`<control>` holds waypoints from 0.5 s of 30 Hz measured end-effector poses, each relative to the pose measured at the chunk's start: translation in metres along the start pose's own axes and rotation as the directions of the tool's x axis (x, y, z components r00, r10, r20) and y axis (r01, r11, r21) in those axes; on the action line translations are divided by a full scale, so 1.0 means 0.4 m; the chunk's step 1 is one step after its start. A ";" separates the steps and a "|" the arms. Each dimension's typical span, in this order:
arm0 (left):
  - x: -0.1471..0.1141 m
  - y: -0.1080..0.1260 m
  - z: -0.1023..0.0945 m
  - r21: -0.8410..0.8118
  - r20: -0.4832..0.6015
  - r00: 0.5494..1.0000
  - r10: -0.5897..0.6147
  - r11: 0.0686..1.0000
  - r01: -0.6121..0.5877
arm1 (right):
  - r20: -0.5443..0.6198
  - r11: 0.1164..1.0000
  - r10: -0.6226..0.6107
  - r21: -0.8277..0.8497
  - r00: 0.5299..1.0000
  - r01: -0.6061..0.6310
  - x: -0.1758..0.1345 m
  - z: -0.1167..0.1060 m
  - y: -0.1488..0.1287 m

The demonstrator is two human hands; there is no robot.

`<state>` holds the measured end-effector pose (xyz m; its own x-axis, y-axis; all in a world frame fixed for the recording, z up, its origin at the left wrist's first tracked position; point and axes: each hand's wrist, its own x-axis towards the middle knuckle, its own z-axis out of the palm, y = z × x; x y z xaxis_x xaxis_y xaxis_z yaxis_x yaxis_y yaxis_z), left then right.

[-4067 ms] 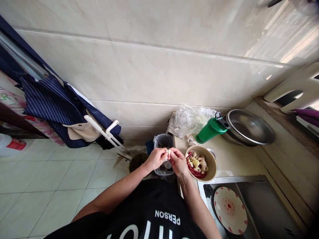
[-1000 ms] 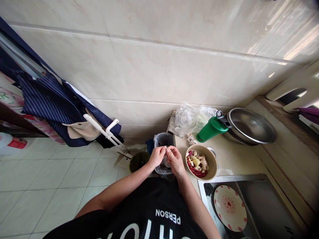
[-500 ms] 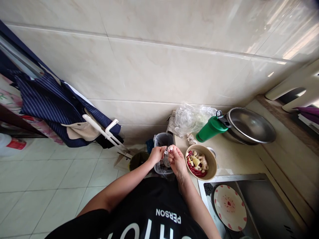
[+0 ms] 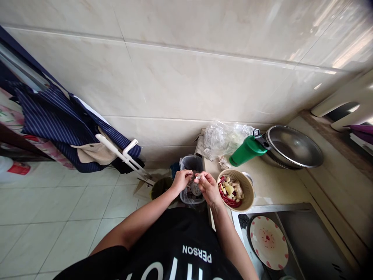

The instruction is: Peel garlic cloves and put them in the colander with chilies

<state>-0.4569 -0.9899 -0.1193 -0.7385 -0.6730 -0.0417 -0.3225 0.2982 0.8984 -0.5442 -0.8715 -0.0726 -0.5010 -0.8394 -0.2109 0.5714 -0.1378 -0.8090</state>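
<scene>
Over the lined trash bin (image 4: 198,161), my left hand (image 4: 181,181) has its thumb and fingers pinched together. Whatever it holds is too small to make out. My right hand (image 4: 209,188) is closed on a small white garlic clove (image 4: 198,177), a short gap away from the left fingertips. Just right of that hand stands a beige basket (image 4: 247,194) on the counter. Inside it lie red dried chilies (image 4: 231,202), peeled garlic cloves (image 4: 227,179), a piece of ginger (image 4: 238,189) and a pale yellow chunk (image 4: 229,189).
Behind the basket are a garlic bulb (image 4: 223,162), a clear plastic bag (image 4: 220,136), a green shaker bottle (image 4: 247,151) and metal bowls (image 4: 294,146). A heart-patterned plate (image 4: 268,243) sits by the stove at lower right. Striped cloth (image 4: 55,120) hangs left, beside a white handled rack (image 4: 116,151).
My hands have drawn slightly apart, the left one up and leftward. White peel seen at the left fingertips no longer shows clearly. The clove stays in my right fingers.
</scene>
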 end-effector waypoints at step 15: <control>-0.054 0.119 -0.069 -0.588 0.126 0.971 -0.203 0.773 0.238 | 0.127 0.625 -0.387 -0.692 0.913 0.361 -0.005 -0.009 -0.005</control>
<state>-0.4400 -0.9796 -0.0634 -0.7264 -0.6286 -0.2780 -0.0766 -0.3279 0.9416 -0.5468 -0.8678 -0.0724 -0.5958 -0.7803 0.1901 -0.2731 -0.0257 -0.9616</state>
